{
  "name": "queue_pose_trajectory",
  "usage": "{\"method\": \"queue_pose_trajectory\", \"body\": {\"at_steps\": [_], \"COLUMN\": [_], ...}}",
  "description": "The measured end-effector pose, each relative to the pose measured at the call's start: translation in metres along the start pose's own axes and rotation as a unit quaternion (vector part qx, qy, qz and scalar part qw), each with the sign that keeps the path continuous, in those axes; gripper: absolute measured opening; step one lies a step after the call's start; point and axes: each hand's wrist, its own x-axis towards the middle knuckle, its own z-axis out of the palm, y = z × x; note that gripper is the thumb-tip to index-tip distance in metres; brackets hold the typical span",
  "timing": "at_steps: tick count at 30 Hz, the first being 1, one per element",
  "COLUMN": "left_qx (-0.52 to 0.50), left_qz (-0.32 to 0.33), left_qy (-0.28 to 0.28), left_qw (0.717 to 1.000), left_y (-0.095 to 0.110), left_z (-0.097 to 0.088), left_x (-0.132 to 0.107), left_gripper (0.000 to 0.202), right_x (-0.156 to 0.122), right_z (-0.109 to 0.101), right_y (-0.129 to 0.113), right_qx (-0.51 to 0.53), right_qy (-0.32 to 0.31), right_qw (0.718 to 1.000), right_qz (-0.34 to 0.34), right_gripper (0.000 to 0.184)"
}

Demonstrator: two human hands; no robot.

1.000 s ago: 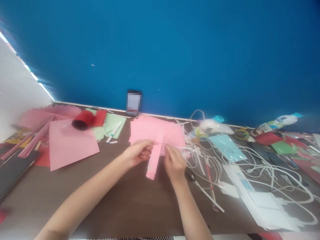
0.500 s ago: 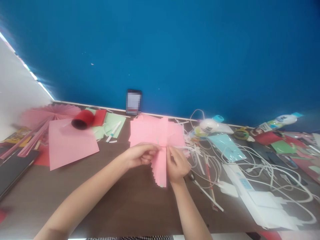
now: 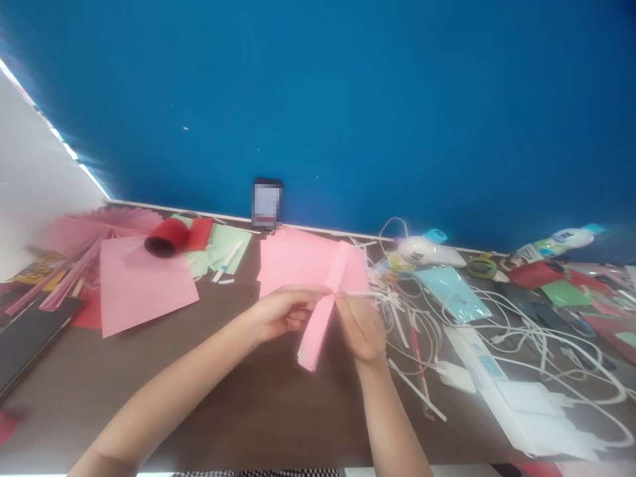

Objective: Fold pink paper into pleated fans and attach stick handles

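Note:
Between my two hands is a pleated strip of pink paper point(image 3: 316, 334), pinched narrow at its middle. My left hand point(image 3: 291, 310) grips it from the left, thumb and fingers closed near the pinched middle. From the right, my right hand point(image 3: 362, 326) closes its fingertips at the same spot. A thin white strip point(image 3: 360, 293) sticks out to the right above my right hand; whether it is tied round the paper I cannot tell. Behind the hands lies a stack of pink paper sheets point(image 3: 288, 262).
Left are a pink paper fan point(image 3: 106, 228), a pink sheet point(image 3: 144, 285), a red roll point(image 3: 166, 237) and green paper point(image 3: 231, 246). A phone point(image 3: 267, 204) leans on the blue wall. Right are a glue bottle point(image 3: 417, 250), tangled white cables point(image 3: 536, 338) and a power strip point(image 3: 484, 371).
The pleated paper has tilted, its near end swinging left and its far end right. Its fanned lower folds are now pressed together. My right hand has moved slightly right.

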Motion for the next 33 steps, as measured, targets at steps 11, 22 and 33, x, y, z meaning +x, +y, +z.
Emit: {"method": "queue_pose_trajectory", "body": {"at_steps": [11,22,33], "left_qx": [0.198,0.387,0.360], "left_qz": [0.056,0.208,0.254], "left_qy": [0.065,0.085,0.106], "left_qw": [0.976,0.894,0.891], "left_y": [-0.002,-0.002,-0.011], "left_z": [-0.003,0.003,0.008], "left_x": [-0.001,-0.009,-0.007], "left_gripper": [0.019,0.028,0.023], "right_x": [0.018,0.039,0.023], "right_z": [-0.018,-0.021,-0.011], "right_y": [0.016,0.019,0.002], "right_qx": [0.068,0.121,0.110], "right_qy": [-0.079,-0.135,-0.139], "right_qw": [0.985,0.968,0.984], "right_qz": [-0.140,-0.170,0.010], "right_gripper": [0.027,0.017,0.016]}}
